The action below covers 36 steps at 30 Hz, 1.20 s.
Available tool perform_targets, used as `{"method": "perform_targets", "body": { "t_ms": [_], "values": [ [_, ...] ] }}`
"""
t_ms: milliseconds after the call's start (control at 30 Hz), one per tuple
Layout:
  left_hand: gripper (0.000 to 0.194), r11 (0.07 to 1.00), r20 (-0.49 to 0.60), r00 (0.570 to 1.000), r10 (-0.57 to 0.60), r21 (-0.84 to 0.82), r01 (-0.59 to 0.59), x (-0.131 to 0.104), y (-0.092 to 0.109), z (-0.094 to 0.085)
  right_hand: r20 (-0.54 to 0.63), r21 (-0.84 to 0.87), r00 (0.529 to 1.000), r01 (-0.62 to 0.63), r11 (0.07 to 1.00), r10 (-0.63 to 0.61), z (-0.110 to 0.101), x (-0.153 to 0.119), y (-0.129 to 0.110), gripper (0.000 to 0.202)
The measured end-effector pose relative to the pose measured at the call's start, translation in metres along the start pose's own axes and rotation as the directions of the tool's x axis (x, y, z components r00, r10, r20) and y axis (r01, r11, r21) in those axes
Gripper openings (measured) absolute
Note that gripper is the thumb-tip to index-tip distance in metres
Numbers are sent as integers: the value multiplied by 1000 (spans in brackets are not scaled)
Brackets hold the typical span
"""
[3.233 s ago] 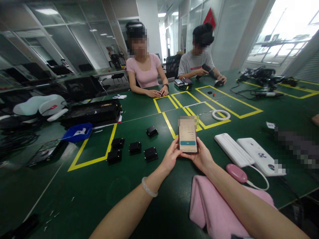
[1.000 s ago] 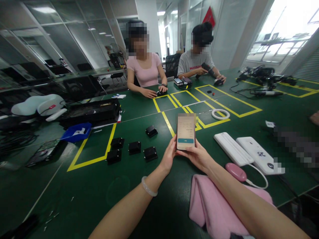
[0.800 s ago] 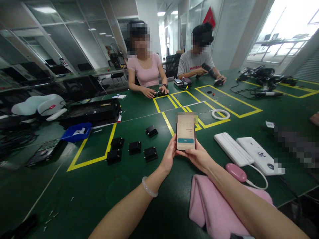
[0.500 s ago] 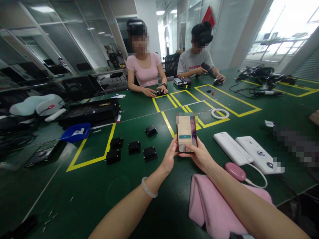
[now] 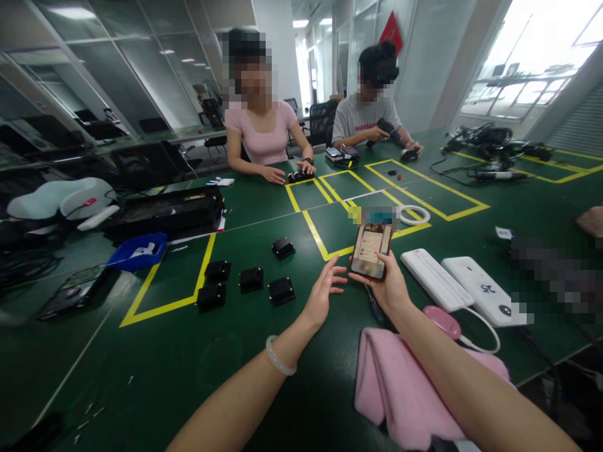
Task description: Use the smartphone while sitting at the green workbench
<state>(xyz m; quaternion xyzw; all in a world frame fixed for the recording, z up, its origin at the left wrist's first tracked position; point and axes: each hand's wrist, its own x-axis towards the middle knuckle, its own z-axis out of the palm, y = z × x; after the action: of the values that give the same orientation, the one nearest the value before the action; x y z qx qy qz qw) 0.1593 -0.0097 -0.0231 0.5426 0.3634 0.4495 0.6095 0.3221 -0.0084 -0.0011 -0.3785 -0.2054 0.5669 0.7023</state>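
A smartphone (image 5: 370,252) with a lit screen is gripped in my right hand (image 5: 392,287), tilted above the green table. My left hand (image 5: 324,290) is just left of the phone, apart from it, with its fingers spread and nothing in them. Several small black box-shaped parts lie left of that hand; the nearest is a black box (image 5: 281,290), and another black box (image 5: 283,247) sits farther back. Beneath my right forearm lies a folded pink cloth (image 5: 377,383).
On the right are a white power bank (image 5: 436,279), a second white device (image 5: 485,289) and a pink oval gadget (image 5: 441,322) with a cable. A tape roll (image 5: 414,215) lies beyond the phone. A blue tray (image 5: 136,251) stands left. Two people sit across the table (image 5: 226,402).
My left hand has come off the phone and its fingers have opened. My right hand has carried the phone a little to the right, and the screen shows different content.
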Motion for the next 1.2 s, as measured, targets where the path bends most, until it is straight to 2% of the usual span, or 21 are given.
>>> {"method": "perform_targets", "body": {
  "t_ms": [100,233,333,433,533,633,833,1000,1200],
  "values": [
    [60,1000,-7,1000,-8,8,8,0,1,1,-80,-13,993,87,996,-88,-8,9,-6,36],
    [59,1000,-11,1000,-18,14,18,0,1,2,-120,-18,983,136,990,-138,-15,17,-13,45],
    [59,1000,-9,1000,-14,13,14,0,0,2,-128,-15,983,134,991,-135,-18,19,-16,47],
    [59,1000,-14,1000,-12,6,12,1,-2,1,-152,-5,983,101,995,-100,-20,21,-17,39],
    [58,1000,-19,1000,-10,3,10,1,-2,2,-146,8,987,74,997,-72,-21,23,-18,51],
    [58,1000,-20,1000,-5,17,6,1,-1,2,-111,14,993,41,999,-39,-19,22,-18,53],
    [57,999,-32,999,-2,40,4,4,-2,0,38,44,990,-135,990,133,-5,7,-15,36],
    [54,999,-53,999,12,-36,-14,6,-2,-3,199,-11,934,-301,954,297,5,-9,-4,41],
    [48,994,-80,995,55,-86,-62,7,-3,-3,304,-80,876,-368,926,375,10,-20,2,55]
  ]
}}
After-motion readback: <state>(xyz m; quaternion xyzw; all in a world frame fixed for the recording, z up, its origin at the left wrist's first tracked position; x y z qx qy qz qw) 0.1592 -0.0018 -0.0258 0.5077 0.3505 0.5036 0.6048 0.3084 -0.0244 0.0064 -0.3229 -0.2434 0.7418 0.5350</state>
